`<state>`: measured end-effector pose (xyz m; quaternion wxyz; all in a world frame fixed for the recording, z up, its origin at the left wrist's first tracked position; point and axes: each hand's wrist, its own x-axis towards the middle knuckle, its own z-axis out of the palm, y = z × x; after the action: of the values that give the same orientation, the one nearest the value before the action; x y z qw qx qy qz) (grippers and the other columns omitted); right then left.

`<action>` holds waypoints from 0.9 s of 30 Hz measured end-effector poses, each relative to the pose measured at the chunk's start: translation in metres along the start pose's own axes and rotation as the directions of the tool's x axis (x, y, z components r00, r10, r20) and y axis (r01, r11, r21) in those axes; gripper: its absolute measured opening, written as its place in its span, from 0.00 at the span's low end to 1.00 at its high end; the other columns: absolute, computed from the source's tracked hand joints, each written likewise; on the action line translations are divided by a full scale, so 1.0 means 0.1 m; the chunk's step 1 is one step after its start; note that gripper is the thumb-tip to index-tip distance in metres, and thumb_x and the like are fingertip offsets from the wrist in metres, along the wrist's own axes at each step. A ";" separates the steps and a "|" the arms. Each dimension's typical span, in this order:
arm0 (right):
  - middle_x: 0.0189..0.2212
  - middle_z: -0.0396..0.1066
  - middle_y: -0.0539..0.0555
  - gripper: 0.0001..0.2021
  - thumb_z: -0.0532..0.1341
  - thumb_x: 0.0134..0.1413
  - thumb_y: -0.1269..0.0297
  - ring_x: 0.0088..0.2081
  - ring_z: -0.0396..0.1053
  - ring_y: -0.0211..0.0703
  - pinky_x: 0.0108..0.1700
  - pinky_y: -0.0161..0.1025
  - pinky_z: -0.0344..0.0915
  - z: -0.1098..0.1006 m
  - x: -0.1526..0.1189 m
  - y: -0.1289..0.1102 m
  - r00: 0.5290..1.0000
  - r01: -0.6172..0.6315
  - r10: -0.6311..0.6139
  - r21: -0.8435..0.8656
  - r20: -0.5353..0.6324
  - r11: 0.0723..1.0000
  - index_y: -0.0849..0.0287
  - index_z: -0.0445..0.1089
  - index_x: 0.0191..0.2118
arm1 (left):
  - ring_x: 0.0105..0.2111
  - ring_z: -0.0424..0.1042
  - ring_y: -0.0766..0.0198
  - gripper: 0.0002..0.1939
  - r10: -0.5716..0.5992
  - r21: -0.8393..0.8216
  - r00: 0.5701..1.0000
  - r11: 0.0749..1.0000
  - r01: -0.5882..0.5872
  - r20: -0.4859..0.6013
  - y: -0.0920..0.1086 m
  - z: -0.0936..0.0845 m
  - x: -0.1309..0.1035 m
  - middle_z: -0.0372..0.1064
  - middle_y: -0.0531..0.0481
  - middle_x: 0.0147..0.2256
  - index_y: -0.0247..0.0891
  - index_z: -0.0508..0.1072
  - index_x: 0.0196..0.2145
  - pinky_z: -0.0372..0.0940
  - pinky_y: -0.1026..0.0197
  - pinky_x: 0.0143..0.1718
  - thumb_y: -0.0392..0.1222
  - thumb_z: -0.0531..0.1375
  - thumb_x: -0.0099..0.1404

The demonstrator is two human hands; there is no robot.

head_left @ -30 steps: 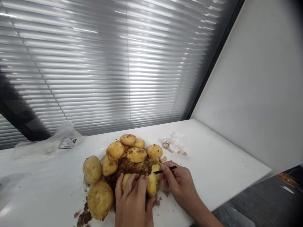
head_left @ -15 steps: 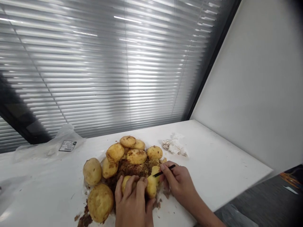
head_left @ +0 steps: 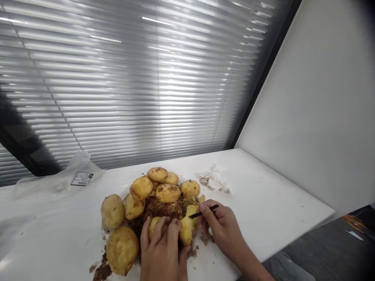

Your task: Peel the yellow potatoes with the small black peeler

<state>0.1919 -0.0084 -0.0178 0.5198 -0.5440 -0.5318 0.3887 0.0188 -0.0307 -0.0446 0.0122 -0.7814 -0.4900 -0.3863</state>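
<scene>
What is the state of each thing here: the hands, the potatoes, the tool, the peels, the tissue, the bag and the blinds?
left hand: gripping a half-peeled potato
right hand: holding a thin black tool against that potato
peeled potatoes: piled, yellow
unpeeled potatoes: skin on, beside the pile
peels: heaped, brown
tissue: crumpled, soiled
plastic bag: lying flat
blinds: closed

two bare hands, left grip [head_left: 162,253], right grip [head_left: 224,230], bare forearms (no sleeves, no rings)
</scene>
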 end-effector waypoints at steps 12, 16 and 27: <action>0.20 0.70 0.52 0.25 0.58 0.59 0.41 0.16 0.64 0.36 0.18 0.32 0.61 -0.08 0.01 0.06 0.991 0.028 -0.033 -0.045 -0.128 0.999 0.61 0.70 0.27 | 0.50 0.67 0.53 0.13 0.022 0.046 1.000 0.999 -0.023 0.023 -0.03 -0.01 0.00 0.75 0.50 0.43 0.42 0.67 0.45 0.45 0.42 0.62 0.34 0.56 0.61; 0.19 0.70 0.51 0.25 0.58 0.57 0.39 0.14 0.63 0.36 0.15 0.31 0.59 -0.06 0.04 0.11 0.994 -0.019 0.028 0.090 -0.101 0.996 0.60 0.69 0.29 | 0.50 0.67 0.53 0.13 0.033 0.050 0.999 0.998 -0.034 0.019 -0.06 0.00 -0.02 0.75 0.49 0.43 0.41 0.68 0.45 0.45 0.42 0.63 0.34 0.56 0.61; 0.20 0.69 0.52 0.24 0.60 0.57 0.42 0.17 0.64 0.37 0.17 0.33 0.63 -0.35 0.03 0.25 0.957 0.032 -0.019 0.041 -0.288 0.999 0.62 0.71 0.30 | 0.49 0.67 0.55 0.16 0.026 0.050 1.000 0.998 -0.026 -0.005 0.00 0.00 -0.01 0.75 0.53 0.43 0.42 0.66 0.44 0.43 0.44 0.64 0.32 0.56 0.58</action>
<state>0.2303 -0.0080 -0.0361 0.6086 -0.5761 -0.4486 0.3106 0.0183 -0.0315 -0.0453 0.0380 -0.7862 -0.4891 -0.3758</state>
